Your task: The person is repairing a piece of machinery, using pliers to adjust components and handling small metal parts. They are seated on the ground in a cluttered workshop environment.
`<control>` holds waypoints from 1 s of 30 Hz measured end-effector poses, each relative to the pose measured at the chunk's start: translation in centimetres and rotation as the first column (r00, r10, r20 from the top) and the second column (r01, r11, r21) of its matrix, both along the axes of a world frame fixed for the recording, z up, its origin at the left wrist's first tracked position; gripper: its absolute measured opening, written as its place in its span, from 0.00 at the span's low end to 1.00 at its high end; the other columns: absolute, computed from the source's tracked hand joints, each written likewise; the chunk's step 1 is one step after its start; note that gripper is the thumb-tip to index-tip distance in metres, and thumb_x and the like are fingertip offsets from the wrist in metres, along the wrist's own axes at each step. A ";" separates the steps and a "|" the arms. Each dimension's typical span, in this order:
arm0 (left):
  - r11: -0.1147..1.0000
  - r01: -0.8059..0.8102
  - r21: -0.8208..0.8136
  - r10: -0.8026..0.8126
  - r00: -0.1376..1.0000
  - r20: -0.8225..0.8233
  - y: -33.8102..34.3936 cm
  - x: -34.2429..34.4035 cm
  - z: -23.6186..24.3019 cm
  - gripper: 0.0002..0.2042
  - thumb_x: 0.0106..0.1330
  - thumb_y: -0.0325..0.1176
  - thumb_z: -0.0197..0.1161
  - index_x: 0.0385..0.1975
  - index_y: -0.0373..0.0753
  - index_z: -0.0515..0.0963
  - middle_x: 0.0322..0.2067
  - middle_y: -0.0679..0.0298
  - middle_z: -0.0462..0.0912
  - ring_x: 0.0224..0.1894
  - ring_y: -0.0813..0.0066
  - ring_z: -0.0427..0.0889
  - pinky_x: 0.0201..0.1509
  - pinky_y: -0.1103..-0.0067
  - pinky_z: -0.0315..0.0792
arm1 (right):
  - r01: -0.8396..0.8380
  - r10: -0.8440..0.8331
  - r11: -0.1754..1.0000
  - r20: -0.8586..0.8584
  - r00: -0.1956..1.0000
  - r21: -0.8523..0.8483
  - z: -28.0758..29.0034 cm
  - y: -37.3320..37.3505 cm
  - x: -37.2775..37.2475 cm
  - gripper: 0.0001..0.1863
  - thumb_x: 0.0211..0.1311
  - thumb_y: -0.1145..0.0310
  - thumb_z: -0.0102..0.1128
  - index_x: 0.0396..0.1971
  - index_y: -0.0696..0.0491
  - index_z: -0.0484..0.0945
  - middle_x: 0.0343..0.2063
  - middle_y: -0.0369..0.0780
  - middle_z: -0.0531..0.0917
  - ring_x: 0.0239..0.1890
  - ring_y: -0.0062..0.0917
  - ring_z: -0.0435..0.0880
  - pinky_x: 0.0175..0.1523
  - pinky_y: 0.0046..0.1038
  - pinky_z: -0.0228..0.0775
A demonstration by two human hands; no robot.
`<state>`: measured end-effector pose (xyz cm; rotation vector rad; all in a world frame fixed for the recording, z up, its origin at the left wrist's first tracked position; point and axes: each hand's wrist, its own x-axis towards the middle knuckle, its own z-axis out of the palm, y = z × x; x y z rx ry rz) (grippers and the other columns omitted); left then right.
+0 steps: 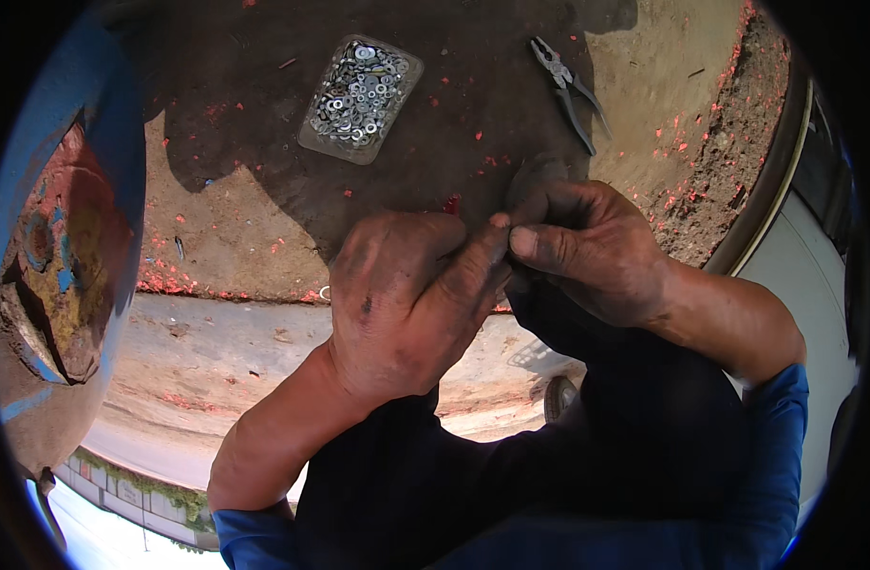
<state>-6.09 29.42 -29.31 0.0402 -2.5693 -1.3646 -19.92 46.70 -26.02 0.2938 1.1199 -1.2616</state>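
My left hand (406, 299) is closed, its thumb and fingers pressed together near the middle of the view. Close against it, my right hand (592, 242) pinches with thumb and forefinger. Their fingertips meet; whatever small thing they hold there is hidden or too small to name. Both hands are smudged with dark grime. Beyond the left hand lies a clear plastic tray (332, 146) full of metal washers (363, 93). A pair of pliers (566, 85) rests on the ground past my right hand, its jaws pointing away and its handles spread.
A blue, rusty metal body with a torn opening (60, 256) stands at the left. Red flakes are scattered over the dirt ground (231, 214). A pale concrete strip (217, 347) runs behind my forearms. A light-coloured vehicle (801, 275) is at the right edge.
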 end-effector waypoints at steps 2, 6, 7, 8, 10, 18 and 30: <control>0.992 0.079 -0.102 -0.076 0.997 0.033 -1.0 -0.2 -1.9 0.17 0.60 0.29 0.73 0.49 0.37 0.85 0.37 0.60 0.78 0.37 0.61 0.81 0.38 0.66 0.75 | -0.174 0.201 0.974 -0.198 0.959 0.144 -1.4 0.2 -1.6 0.13 0.70 0.62 0.73 0.41 0.57 0.85 0.33 0.34 0.86 0.37 0.13 0.82 0.44 0.21 0.77; 0.951 0.090 -0.297 0.006 0.951 0.308 -5.2 -0.1 -5.2 0.11 0.63 0.29 0.72 0.45 0.40 0.85 0.41 0.58 0.80 0.41 0.55 0.82 0.45 0.63 0.77 | -0.255 0.362 0.907 -0.312 0.878 0.337 -2.0 1.6 -3.4 0.09 0.68 0.66 0.72 0.37 0.57 0.84 0.30 0.33 0.84 0.31 0.14 0.79 0.37 0.21 0.74; 0.931 0.089 -0.355 0.028 0.950 0.311 -6.1 0.1 -5.8 0.10 0.64 0.29 0.71 0.44 0.41 0.84 0.41 0.58 0.81 0.41 0.55 0.82 0.45 0.62 0.77 | -0.269 0.392 0.907 -0.409 0.824 0.325 -2.0 2.0 -3.6 0.09 0.67 0.67 0.72 0.37 0.57 0.84 0.29 0.34 0.84 0.30 0.15 0.79 0.36 0.22 0.74; 0.919 0.097 -0.382 0.031 0.949 0.313 -6.7 0.3 -6.3 0.10 0.64 0.30 0.71 0.44 0.41 0.84 0.41 0.58 0.81 0.42 0.55 0.82 0.46 0.62 0.77 | -0.256 0.387 0.898 -0.367 0.846 0.357 -2.0 2.3 -3.4 0.09 0.66 0.67 0.72 0.36 0.58 0.84 0.29 0.34 0.84 0.29 0.15 0.79 0.35 0.22 0.74; 0.896 0.113 -0.430 0.026 0.952 0.305 -7.1 0.3 -7.1 0.10 0.65 0.30 0.71 0.44 0.41 0.85 0.41 0.58 0.81 0.43 0.55 0.82 0.46 0.62 0.77 | -0.210 0.326 0.922 -0.360 0.874 0.326 -1.9 2.9 -3.1 0.09 0.65 0.68 0.72 0.35 0.58 0.83 0.28 0.34 0.83 0.28 0.15 0.79 0.34 0.23 0.74; 0.850 0.199 -0.488 -0.019 0.937 0.349 -5.5 -0.8 -7.6 0.09 0.64 0.31 0.70 0.43 0.42 0.85 0.39 0.58 0.80 0.42 0.56 0.82 0.48 0.61 0.78 | -0.288 0.428 0.889 -0.428 0.796 0.355 -2.7 5.8 -1.6 0.08 0.63 0.71 0.70 0.31 0.58 0.80 0.26 0.34 0.82 0.28 0.15 0.79 0.34 0.23 0.73; 0.944 0.211 -0.254 -0.075 0.886 0.458 -5.7 -0.8 5.7 0.08 0.66 0.28 0.68 0.43 0.36 0.86 0.38 0.51 0.80 0.42 0.47 0.83 0.47 0.58 0.78 | -0.243 0.570 0.815 -0.650 0.502 0.526 1.1 5.9 -5.6 0.16 0.60 0.62 0.72 0.41 0.58 0.85 0.36 0.53 0.88 0.42 0.48 0.88 0.50 0.42 0.79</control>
